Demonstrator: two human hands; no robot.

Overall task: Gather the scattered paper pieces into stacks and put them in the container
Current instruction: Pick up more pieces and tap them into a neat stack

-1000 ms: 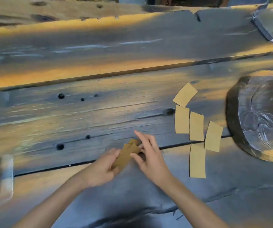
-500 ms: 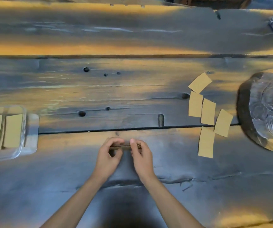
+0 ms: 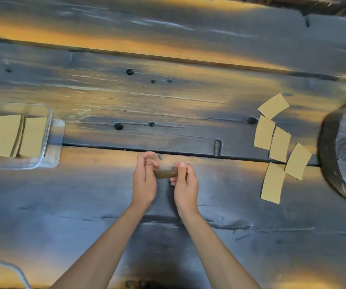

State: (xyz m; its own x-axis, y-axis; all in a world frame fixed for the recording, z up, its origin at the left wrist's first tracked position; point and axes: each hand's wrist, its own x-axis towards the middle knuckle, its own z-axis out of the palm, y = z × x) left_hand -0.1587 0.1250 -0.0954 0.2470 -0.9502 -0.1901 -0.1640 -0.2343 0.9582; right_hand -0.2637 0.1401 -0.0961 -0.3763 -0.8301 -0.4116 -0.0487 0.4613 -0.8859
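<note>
Standing on edge between the two hands, one small stack of paper pieces sits low over the worktop, near its front middle. The left hand curls its fingers round the stack's left end, thumb and fingertips raised above it; the right hand pinches the right end between thumb and bent fingers. Only the stack's dark edge shows, so the number of sheets in it cannot be told.

Five loose paper pieces lie flat well to the right of the hands, in a ragged column, several of them touching or overlapping at the corners. Just right of them a dark round wooden slab rests at the frame's edge.

Far to the left, a clear plastic container holds three stacks side by side, leaning; its left part is cut off by the frame.
</note>
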